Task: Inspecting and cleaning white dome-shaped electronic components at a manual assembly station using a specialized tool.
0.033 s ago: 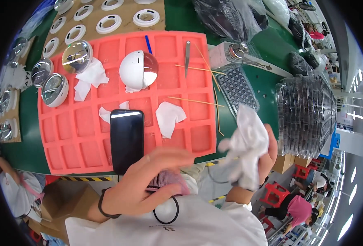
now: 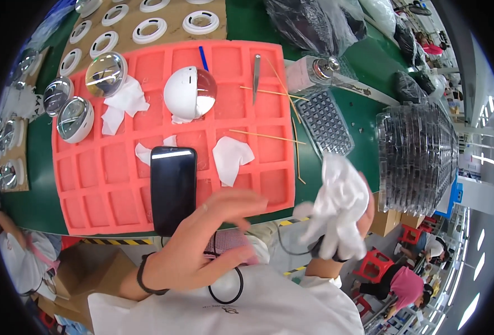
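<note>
A crumpled white glove [image 2: 340,201] hangs from my right hand [image 2: 368,215], mostly covering it; its loose fingers are slightly blurred. My left hand [image 2: 194,248] is in front of my body, empty, fingers curved and thumb apart. Just beyond it lies a black phone [image 2: 173,190] on the pink foam tray [image 2: 110,181]. Farther back on the tray sits a white ball-shaped housing [image 2: 179,94] with a reddish, shiny side. A white wipe [image 2: 233,159] lies to the right of the phone.
Clear domes [image 2: 106,74] stand at the tray's left. Thin sticks [image 2: 266,137], tweezers [image 2: 256,78] and a blue stick [image 2: 203,58] lie on it. Rightward are a clear blister tray [image 2: 324,120], a pump bottle [image 2: 308,72] and stacked plastic trays [image 2: 411,159]. White rings [image 2: 149,30] lie behind.
The white glove has dropped slightly and spread out, with its fingers showing more clearly. My left hand has moved up a little. The things on the table stay put.
</note>
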`<act>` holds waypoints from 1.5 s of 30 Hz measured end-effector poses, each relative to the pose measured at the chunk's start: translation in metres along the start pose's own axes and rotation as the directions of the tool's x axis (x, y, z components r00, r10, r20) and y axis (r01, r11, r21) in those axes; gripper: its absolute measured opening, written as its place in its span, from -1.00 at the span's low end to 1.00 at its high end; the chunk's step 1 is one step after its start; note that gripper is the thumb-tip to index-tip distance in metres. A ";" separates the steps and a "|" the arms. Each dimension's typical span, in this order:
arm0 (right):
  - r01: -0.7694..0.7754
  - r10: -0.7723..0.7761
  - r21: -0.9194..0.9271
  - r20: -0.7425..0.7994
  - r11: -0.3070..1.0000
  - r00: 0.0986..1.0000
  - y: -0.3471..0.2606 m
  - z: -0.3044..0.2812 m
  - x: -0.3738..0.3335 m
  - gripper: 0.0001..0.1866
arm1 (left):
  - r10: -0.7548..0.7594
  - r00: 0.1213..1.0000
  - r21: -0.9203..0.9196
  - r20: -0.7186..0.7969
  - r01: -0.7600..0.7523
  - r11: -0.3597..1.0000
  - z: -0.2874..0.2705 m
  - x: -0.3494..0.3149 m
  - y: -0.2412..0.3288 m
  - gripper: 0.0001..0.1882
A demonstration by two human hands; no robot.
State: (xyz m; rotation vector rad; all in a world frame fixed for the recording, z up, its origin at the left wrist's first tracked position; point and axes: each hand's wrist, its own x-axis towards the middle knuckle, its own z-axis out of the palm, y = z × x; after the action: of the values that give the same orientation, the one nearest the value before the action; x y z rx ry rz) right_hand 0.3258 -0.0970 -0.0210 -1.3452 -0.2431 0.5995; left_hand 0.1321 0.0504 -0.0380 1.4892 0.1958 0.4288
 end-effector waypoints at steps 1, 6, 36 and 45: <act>-0.098 0.100 0.072 -0.031 0.993 0.994 0.006 0.000 -0.004 -0.90 | -0.009 1.000 0.002 -0.012 0.009 1.000 0.005 0.002 -0.002 -0.47; -0.414 0.408 -0.044 0.292 0.909 0.865 0.033 0.001 -0.019 -0.81 | -0.180 0.967 -0.218 -0.178 0.140 0.966 0.017 0.001 -0.013 -0.48; 0.562 -0.333 -0.540 0.466 0.627 0.820 0.034 0.002 0.000 -0.87 | -0.243 0.938 -0.332 -0.247 0.153 0.931 0.004 -0.044 -0.018 -0.70; 0.696 -0.223 -0.550 0.687 0.463 0.691 0.046 0.001 -0.034 -0.74 | -0.129 0.952 -0.129 0.276 0.170 0.977 0.028 -0.035 -0.014 -0.52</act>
State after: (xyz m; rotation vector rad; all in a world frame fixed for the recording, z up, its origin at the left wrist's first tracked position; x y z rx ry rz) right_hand 0.2847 -0.1099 -0.0594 -1.8137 -1.4862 0.3364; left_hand 0.1129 0.0107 -0.0542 1.3556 0.0603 0.1144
